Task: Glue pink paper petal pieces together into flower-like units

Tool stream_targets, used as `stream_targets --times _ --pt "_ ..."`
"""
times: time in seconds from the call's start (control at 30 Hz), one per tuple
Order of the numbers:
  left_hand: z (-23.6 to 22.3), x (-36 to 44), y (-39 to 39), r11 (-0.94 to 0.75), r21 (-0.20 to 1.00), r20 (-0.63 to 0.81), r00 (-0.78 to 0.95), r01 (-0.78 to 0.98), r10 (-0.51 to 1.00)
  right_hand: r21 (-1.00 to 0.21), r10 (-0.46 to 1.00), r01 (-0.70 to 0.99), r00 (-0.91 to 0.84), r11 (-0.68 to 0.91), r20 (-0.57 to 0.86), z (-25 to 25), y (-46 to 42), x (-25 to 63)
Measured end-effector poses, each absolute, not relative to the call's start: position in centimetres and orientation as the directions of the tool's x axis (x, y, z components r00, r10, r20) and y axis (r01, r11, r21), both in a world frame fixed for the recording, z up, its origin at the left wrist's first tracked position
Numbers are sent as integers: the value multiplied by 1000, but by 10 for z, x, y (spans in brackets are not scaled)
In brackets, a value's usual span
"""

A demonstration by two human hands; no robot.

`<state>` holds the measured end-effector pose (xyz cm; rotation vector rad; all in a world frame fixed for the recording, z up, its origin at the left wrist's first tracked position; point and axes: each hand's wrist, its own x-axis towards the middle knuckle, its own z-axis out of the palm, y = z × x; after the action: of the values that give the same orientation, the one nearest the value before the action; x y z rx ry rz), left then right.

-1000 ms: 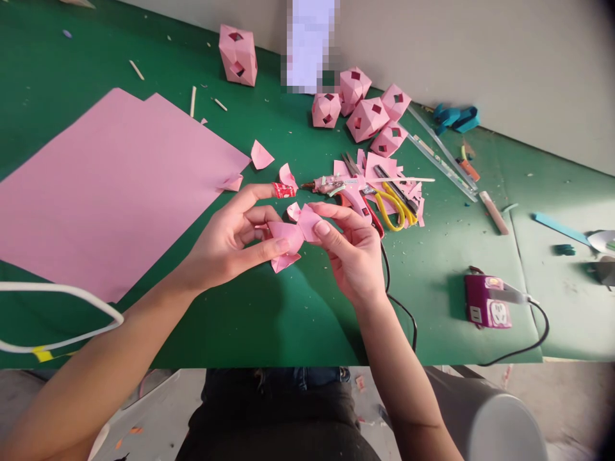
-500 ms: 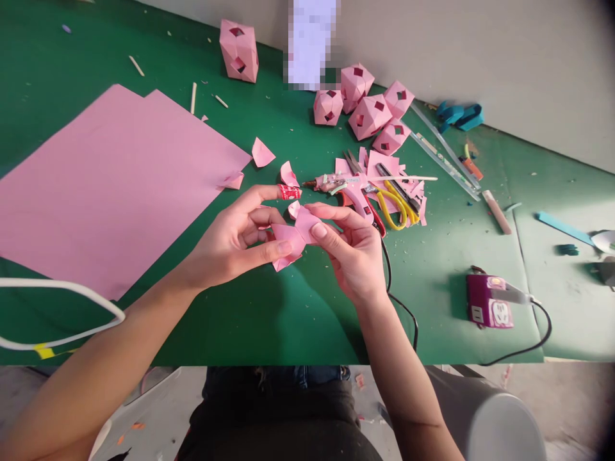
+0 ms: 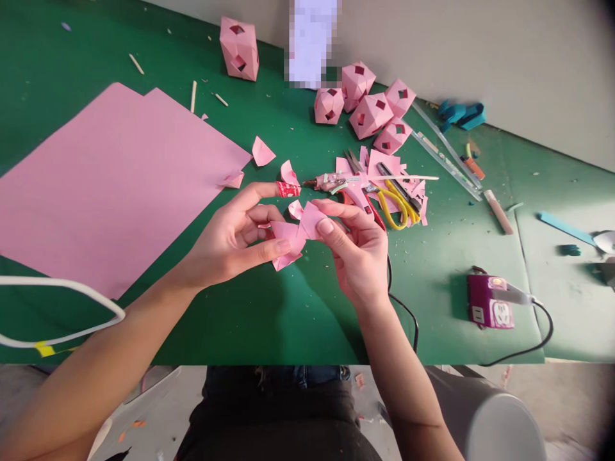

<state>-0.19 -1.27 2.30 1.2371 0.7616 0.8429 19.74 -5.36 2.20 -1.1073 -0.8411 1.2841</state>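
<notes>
My left hand (image 3: 228,240) is closed on a folded pink paper piece (image 3: 288,238), thumb on top and fingers curled beneath. A red patterned wrap (image 3: 289,189) covers the tip of its raised index finger. Between thumb and fingers, my right hand (image 3: 359,253) pinches a pink paper flap (image 3: 312,220) that meets the left piece at a narrow point. Whether the two are glued there, I cannot tell. Just beyond them lies a small curled pink piece (image 3: 295,209). Other folded pink pieces (image 3: 263,152) rest on the green table near my left fingertips.
A pink glue gun (image 3: 353,190), yellow-handled scissors (image 3: 391,211) and a cutter lie over paper scraps. Several pink paper polyhedra (image 3: 371,116) stand behind. A large pink sheet (image 3: 115,186) covers the left side. A purple power adapter (image 3: 490,301) and its cable are at right.
My right hand has shifted slightly to the right, with the pinched flap drawn along. More of the small curled piece behind shows. My left hand has hardly moved.
</notes>
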Motion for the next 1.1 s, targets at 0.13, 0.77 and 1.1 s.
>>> stream_targets --times 0.13,0.77,1.1 --pt "23 -2 -13 108 983 -20 499 -148 866 -959 977 -285 204 -7 -68 23 -53 201" --pt "25 0 -12 124 987 -59 498 -99 865 -968 986 -248 151 -26 -65 20 -55 198" --pt "23 1 -13 131 984 -52 502 -123 863 -958 987 -285 141 -38 -81 20 -56 193"
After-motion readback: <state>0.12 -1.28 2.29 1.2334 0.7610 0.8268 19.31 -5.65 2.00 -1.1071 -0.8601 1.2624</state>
